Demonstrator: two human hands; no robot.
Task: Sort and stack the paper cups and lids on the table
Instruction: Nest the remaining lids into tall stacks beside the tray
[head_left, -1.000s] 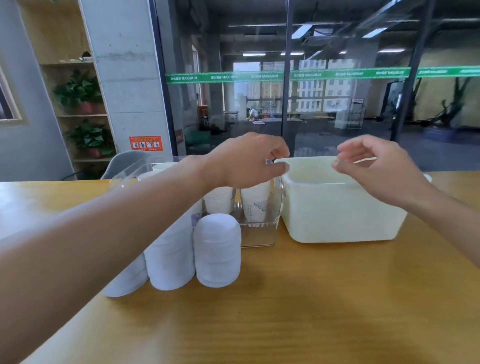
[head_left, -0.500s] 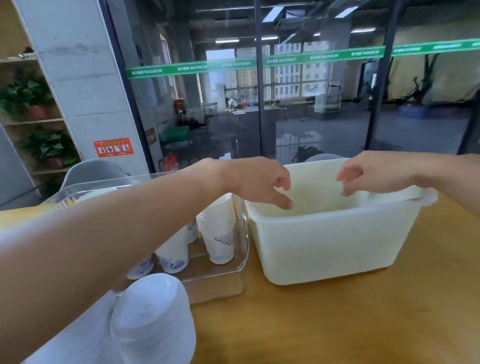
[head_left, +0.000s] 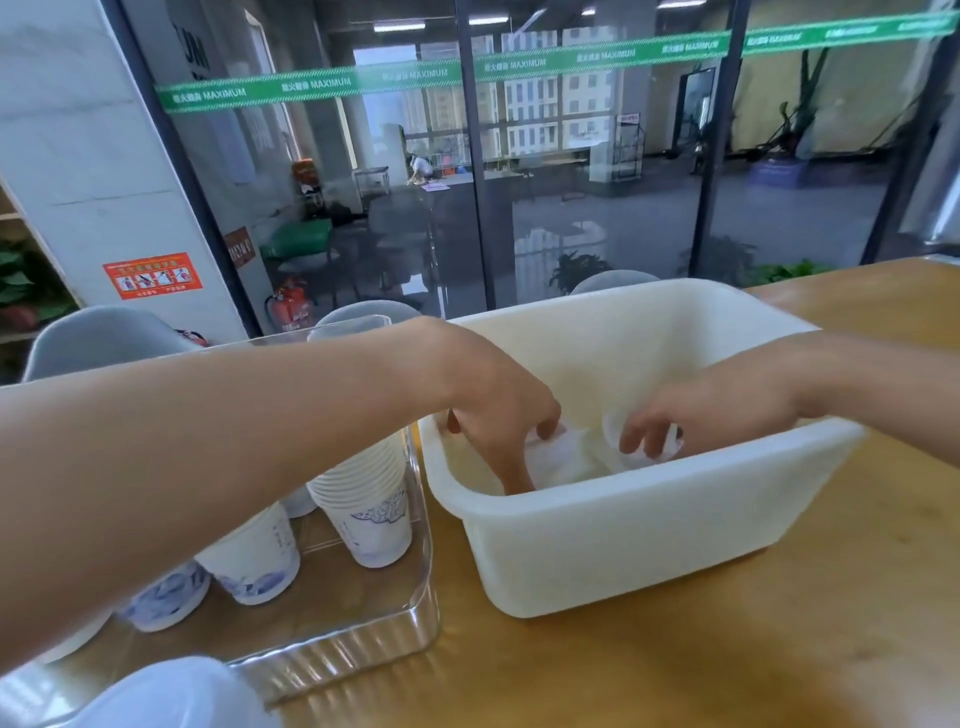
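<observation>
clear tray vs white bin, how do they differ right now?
The clear tray is transparent and shallow; the white bin is opaque and deep. The tray holds upright stacked paper cups; the bin holds loose white pieces, with the left hand and right hand reaching in. Both sit on the wooden table.

Left hand (head_left: 493, 410) deep in the white tub (head_left: 623, 540), fingertips sunk behind its near wall. Right hand (head_left: 711, 410) with fingers (head_left: 644, 441) curled over a clear lid (head_left: 670, 447), grip unclear. Contents of the tub a pale blur, cups or lids impossible to tell apart. Cup stacks (head_left: 363, 499) in the clear tray (head_left: 363, 629) partly hidden under the left forearm. Stack of lids (head_left: 171, 691) cut off by the bottom edge. Surface (head_left: 675, 670) cut off at right and bottom.
</observation>
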